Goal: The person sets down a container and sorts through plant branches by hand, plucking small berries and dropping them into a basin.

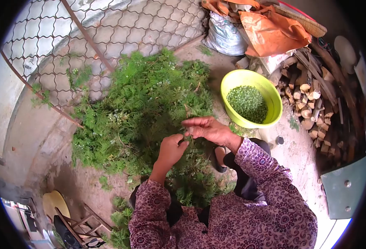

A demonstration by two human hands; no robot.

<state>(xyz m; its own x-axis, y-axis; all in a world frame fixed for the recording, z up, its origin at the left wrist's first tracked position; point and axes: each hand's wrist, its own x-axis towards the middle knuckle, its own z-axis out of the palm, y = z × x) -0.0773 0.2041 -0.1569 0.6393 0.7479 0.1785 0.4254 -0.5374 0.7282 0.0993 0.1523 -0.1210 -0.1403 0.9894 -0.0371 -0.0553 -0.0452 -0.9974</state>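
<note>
A large heap of green conifer branches (pixel 150 95) with pale bluish cones lies on the ground in front of me. Over its near part, my left hand (pixel 171 150) is closed around a thin conifer sprig (pixel 188 132). My right hand (pixel 208 129) meets it there, thumb and fingers pinched at the sprig; whether a cone sits between these fingertips is too small to make out. Just beyond my right hand stands a yellow-green basin (pixel 276 112), partly filled with small green cones (pixel 248 103).
A metal mesh panel (pixel 96 50) leans at the back left. Orange sacks (pixel 270 31) and a white sack (pixel 224 35) sit at the top right, above stacked firewood (pixel 311 99). A wooden chair (pixel 85 224) and straw hat (pixel 55 204) are at lower left.
</note>
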